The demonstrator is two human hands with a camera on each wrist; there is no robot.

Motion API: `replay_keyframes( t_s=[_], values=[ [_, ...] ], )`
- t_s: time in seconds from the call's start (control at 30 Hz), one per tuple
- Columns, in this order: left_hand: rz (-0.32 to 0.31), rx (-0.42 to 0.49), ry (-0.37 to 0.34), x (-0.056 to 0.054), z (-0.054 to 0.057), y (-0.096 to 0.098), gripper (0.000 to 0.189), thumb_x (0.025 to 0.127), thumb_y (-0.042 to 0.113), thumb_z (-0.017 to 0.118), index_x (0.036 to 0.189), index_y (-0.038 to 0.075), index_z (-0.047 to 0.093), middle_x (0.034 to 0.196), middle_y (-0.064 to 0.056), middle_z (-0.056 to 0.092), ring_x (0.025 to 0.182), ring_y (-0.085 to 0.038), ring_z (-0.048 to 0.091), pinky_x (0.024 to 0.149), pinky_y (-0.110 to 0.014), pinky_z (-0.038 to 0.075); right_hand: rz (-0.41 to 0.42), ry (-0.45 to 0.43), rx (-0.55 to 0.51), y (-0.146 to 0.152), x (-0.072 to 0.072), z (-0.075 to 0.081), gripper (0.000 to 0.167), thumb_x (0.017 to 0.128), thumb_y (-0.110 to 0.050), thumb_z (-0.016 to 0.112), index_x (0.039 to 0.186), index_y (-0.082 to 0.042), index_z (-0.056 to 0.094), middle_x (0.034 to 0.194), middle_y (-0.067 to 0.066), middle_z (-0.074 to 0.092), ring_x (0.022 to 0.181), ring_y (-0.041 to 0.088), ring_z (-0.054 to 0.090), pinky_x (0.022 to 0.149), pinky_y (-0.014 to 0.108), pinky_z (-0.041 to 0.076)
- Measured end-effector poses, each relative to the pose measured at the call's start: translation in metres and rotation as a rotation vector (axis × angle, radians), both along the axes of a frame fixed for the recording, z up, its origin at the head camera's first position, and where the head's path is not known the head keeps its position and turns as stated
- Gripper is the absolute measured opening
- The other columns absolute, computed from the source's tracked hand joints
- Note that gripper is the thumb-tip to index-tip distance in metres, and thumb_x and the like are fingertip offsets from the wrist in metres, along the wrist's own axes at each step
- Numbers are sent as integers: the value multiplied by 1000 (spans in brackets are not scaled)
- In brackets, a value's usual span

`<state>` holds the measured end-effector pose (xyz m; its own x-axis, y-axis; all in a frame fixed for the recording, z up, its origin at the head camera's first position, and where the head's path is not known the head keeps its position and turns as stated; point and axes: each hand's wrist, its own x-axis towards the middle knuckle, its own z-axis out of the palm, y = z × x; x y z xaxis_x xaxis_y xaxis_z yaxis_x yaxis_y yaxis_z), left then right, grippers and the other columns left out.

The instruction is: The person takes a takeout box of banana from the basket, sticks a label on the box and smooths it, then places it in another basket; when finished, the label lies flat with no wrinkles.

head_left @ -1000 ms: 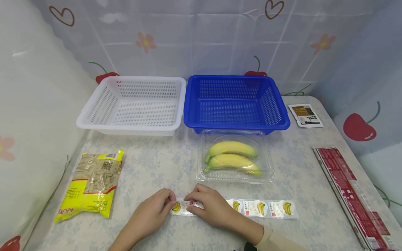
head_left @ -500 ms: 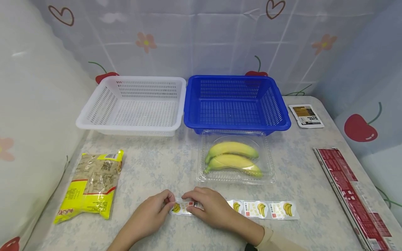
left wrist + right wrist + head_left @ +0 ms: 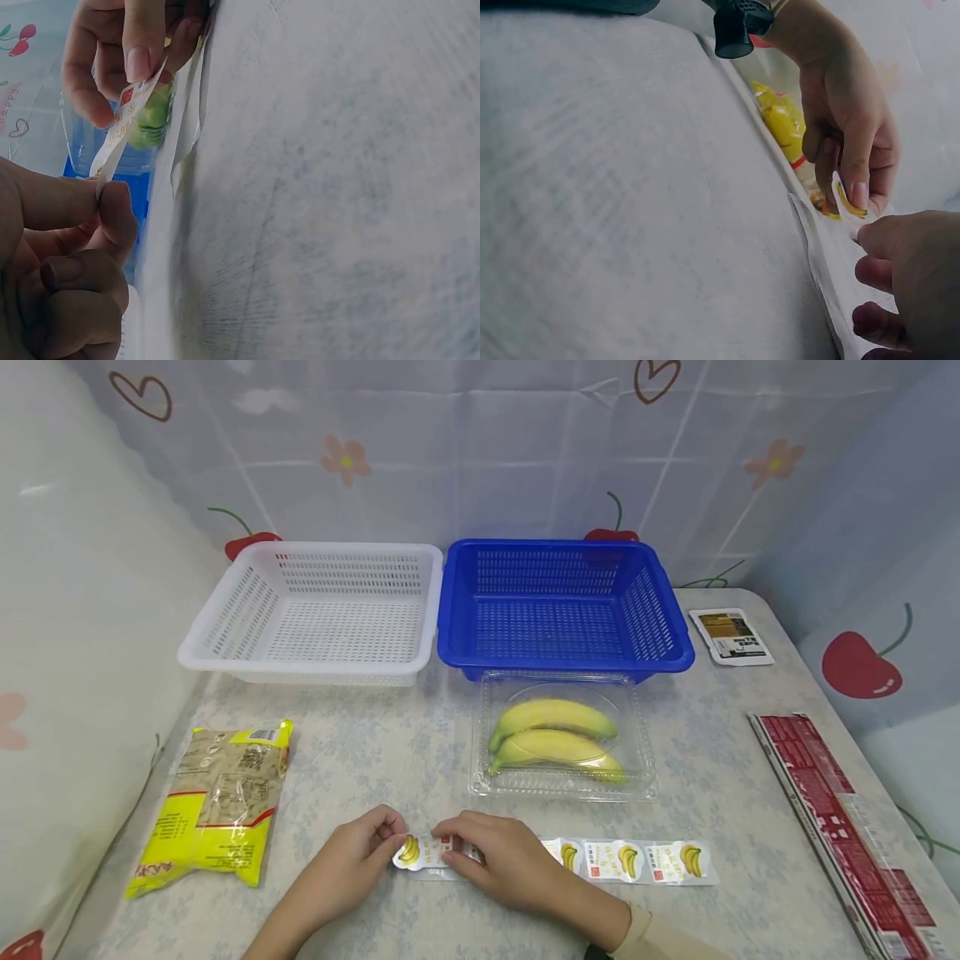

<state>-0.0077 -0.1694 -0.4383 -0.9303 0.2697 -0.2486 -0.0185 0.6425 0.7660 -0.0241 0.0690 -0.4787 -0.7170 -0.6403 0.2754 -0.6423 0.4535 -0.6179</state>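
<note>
My left hand [image 3: 352, 860] pinches the left end of a white sticker [image 3: 423, 852] with a banana picture, between thumb and forefinger. In the left wrist view that sticker [image 3: 120, 135] is tilted up, apart from the backing strip [image 3: 193, 112] below it. My right hand [image 3: 510, 860] holds the sticker's other part between thumb and forefinger; its palm hides the middle of the strip. Several more banana stickers [image 3: 613, 862] lie flat in a row to the right. Behind the hands, a clear lidded plastic box [image 3: 641, 777] contains two bananas [image 3: 555, 747].
A white basket [image 3: 311, 667] and a blue basket [image 3: 562, 662] stand side by side at the back. At left lies a yellow food bag [image 3: 213, 810]. A small flat packet [image 3: 731, 637] is at back right, and a long red package [image 3: 840, 827] lies along the right edge.
My left hand has moved slightly left and up, and the sticker's left end has lifted off its backing. The right hand has stayed almost in place.
</note>
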Motion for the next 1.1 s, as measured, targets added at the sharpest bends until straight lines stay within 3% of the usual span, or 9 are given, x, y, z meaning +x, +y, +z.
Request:
replay_keyframes(
  t_s=[0.2,0.4,0.67,0.9,1.1],
  values=[
    [11,53,-47,-2,6,3,10,99,23,61,95,14,60,79,3,58,61,-5,46,55,-21,43,37,143,-114,3,-1,5,22,96,-23,67,117,-20,67,99,-11,69,71,-2,55,67,4,40],
    [9,90,-33,-3,15,6,9,100,27,61,97,18,60,82,3,58,59,-4,44,53,-22,43,17,43,-206,6,3,19,24,94,-19,70,117,-18,68,97,-9,69,59,-6,41,56,2,34],
    [-59,139,98,-8,32,16,13,98,37,62,107,28,58,90,7,60,53,-4,40,48,-24,41,-22,1,-256,17,1,42,26,92,-15,71,118,-16,69,94,-8,67,58,-8,34,52,5,34],
    [-71,88,191,-19,46,37,18,96,24,68,108,33,58,87,15,60,51,-2,34,46,-22,37,-103,9,-244,33,-5,59,25,93,-15,70,118,-18,69,88,-10,62,57,-8,33,50,10,34],
    [-85,79,290,-34,52,57,20,94,19,68,110,29,60,86,16,59,51,-2,33,46,-21,34,-222,28,-218,48,-13,71,23,93,-17,71,116,-22,70,83,-12,59,55,-6,34,48,13,34]
  ],
)
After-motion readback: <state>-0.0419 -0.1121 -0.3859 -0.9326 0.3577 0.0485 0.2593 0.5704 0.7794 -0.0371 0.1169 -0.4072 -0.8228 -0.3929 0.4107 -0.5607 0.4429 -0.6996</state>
